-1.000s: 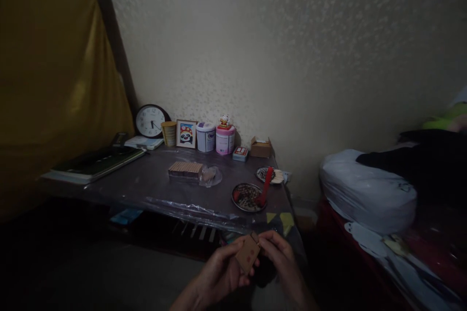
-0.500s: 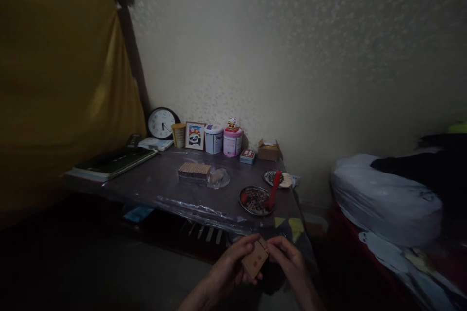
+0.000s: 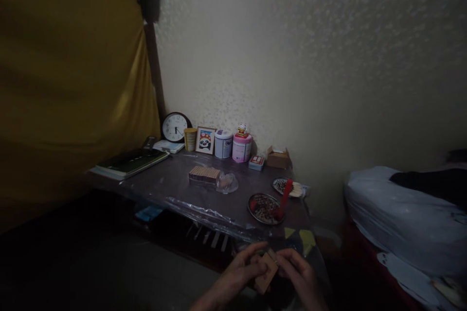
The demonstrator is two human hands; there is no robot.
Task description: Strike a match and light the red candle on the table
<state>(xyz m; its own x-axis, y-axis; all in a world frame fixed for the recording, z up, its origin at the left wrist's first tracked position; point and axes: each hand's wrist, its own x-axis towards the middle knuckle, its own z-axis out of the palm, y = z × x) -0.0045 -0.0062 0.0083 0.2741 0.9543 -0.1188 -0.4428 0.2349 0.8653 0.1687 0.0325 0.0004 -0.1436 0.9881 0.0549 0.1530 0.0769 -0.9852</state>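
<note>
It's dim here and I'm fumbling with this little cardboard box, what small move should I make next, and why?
Probably slide the small cardboard box open with the right hand while the left hand steadies it: both hands pinch it over the table edge, and it looks closed.

Small box [image 3: 266, 274] half-hidden behind fingers [image 3: 257, 263]

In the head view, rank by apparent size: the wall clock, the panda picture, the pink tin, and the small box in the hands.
1. wall clock
2. small box, though nearness to the camera inflates it
3. panda picture and pink tin: too alike to rank
</note>
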